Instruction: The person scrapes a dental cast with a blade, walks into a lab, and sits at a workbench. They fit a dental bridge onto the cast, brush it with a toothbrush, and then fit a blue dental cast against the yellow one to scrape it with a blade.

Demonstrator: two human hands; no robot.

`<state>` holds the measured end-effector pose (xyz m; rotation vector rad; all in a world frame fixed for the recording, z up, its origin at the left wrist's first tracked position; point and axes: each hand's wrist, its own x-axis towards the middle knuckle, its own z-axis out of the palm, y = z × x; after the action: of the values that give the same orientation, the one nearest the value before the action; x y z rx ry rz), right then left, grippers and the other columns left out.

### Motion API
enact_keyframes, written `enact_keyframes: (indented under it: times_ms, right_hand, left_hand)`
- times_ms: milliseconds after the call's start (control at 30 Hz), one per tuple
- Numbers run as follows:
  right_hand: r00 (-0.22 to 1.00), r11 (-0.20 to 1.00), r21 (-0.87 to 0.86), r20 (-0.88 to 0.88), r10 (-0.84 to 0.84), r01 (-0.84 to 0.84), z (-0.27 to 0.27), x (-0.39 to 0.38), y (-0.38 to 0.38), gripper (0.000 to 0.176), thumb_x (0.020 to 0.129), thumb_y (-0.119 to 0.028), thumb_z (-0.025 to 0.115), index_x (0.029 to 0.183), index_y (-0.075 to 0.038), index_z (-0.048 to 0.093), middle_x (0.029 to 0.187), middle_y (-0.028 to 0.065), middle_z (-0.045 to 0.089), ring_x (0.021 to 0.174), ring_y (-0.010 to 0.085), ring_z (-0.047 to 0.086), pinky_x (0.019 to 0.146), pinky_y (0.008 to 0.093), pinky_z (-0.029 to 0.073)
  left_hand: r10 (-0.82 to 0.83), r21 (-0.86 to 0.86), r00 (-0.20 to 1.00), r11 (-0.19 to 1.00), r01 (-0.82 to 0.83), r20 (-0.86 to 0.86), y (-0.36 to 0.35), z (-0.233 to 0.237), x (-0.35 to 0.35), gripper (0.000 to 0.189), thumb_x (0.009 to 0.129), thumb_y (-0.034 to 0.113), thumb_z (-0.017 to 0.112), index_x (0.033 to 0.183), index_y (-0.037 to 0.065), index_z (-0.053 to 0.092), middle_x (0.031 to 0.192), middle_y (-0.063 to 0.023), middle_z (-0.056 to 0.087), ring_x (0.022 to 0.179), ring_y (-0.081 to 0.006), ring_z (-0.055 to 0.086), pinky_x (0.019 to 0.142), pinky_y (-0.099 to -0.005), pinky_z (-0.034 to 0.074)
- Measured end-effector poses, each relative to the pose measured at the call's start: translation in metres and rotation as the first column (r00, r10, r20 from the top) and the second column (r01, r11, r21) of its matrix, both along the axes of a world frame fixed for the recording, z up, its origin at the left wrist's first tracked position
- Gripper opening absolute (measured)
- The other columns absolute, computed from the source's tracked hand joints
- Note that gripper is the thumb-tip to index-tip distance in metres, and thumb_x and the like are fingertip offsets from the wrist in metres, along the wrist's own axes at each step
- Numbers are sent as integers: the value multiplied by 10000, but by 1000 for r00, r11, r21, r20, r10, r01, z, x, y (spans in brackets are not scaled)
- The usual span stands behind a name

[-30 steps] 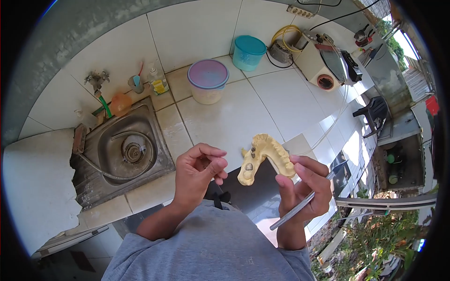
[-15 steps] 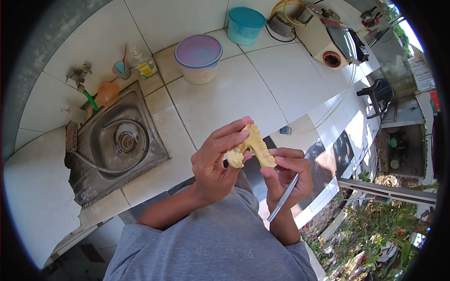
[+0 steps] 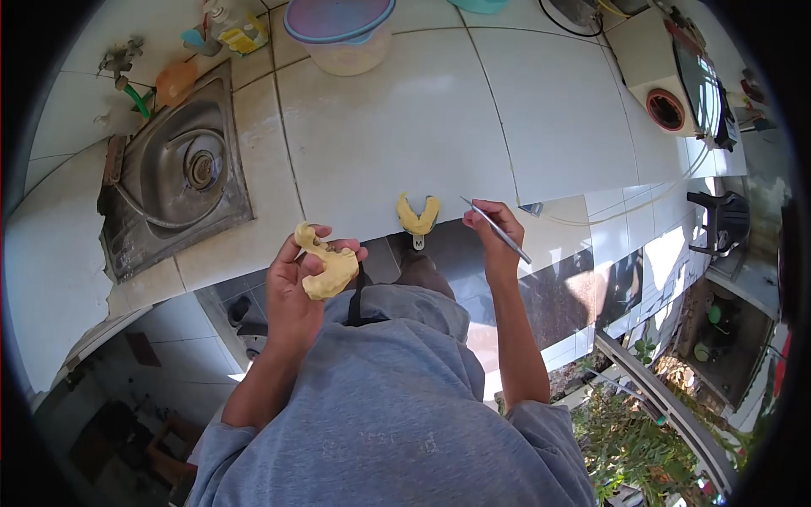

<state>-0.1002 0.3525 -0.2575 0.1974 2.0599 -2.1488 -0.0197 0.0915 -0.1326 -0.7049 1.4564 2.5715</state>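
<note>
While we look straight down over our grey shirt (image 3: 397, 397), our left hand (image 3: 296, 291) is closed around a yellow dental cast (image 3: 328, 269), fingers and thumb wrapped over its thick end so that one arm of the arch sticks out toward eleven o'clock. This hand and its cast hang just off the front edge of the white tiled counter (image 3: 397, 127), at about nine o'clock from the middle of the view. Our right hand (image 3: 492, 241), at about three o'clock from the left one and well apart from it, is pinched shut on a thin metal instrument (image 3: 498, 230), whose bare tip points toward ten o'clock. Between the two hands, a second yellow arch-shaped cast (image 3: 418, 215) lies on the counter's very edge, its open side facing twelve o'clock and a small stub pointing back at us; neither hand touches it. At ten o'clock sits a steel sink (image 3: 182, 169), with a tap (image 3: 118, 63) beyond it. At twelve o'clock stands a tub with a purple lid (image 3: 342, 25), and at two o'clock a white machine (image 3: 655, 68).
</note>
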Motion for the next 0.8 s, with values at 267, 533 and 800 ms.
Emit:
enact_keyframes:
  times_ms: [267,533,800]
  right_hand:
    - [969,959,-213,126,215,-185,-48,-43,1,62,878,-30,590,894,27,571,818,115,654,825,148,657,775,257,526]
    - [922,927,-115,116,369,-356,-45,-48,2,86,856,-26,590,807,-18,519,840,120,667,841,119,647,717,225,509]
    - [923,921,-101,42,383,-378,-58,-45,4,108,836,-45,607,793,-38,507,864,105,693,652,11,464,582,177,397]
  left_hand:
    - [121,-14,993,993,-121,11,40,14,18,495,871,319,665,1237,31,498,1147,-90,602,1016,-294,646,815,-382,580]
    - [225,5,974,974,-225,-42,51,10,27,530,852,313,694,1248,8,516,1045,-77,610,1034,-253,623,817,-403,575]
    - [269,12,962,963,-269,-36,61,13,32,518,862,318,686,1252,20,519,1037,-69,607,1008,-236,630,778,-387,583]
